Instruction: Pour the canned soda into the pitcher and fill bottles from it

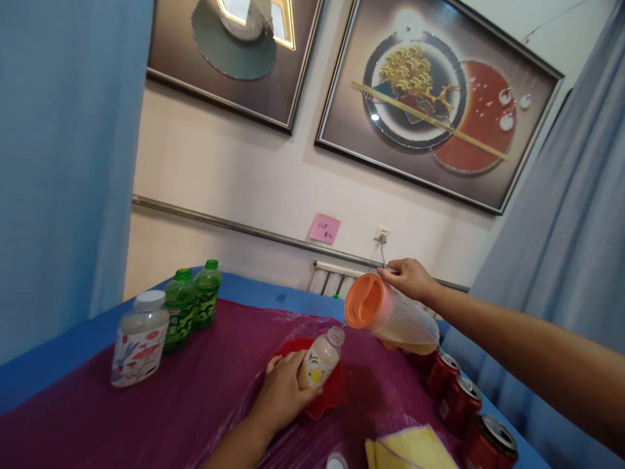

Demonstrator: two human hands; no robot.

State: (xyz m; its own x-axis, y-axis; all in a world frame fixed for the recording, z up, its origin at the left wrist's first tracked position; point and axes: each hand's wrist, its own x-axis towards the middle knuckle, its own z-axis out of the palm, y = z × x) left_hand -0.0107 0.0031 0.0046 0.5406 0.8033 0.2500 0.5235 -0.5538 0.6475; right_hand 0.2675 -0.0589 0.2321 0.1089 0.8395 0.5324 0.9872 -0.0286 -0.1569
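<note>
My left hand (286, 387) is wrapped round a small clear bottle (321, 362) with a lemon-patterned label, held tilted over a red scalloped dish (326, 398). In my right hand (409, 279) is a translucent pitcher (398, 320) with an orange lid (364, 301), tipped on its side. Its lid end leans to the bottle's uncapped mouth, and a thin stream of liquid seems to run between them. Pale yellowish liquid lies along the pitcher's lower side. The pitcher's handle is mostly hidden by my fingers.
On the left stand a white-capped jar (140, 340) and two green bottles, one (181, 311) nearer than the other (207, 294). Several red cans (459, 400) line the right edge. A folded yellow cloth (413, 449) and a white cap (336, 461) lie in front on the purple sheet (205, 404).
</note>
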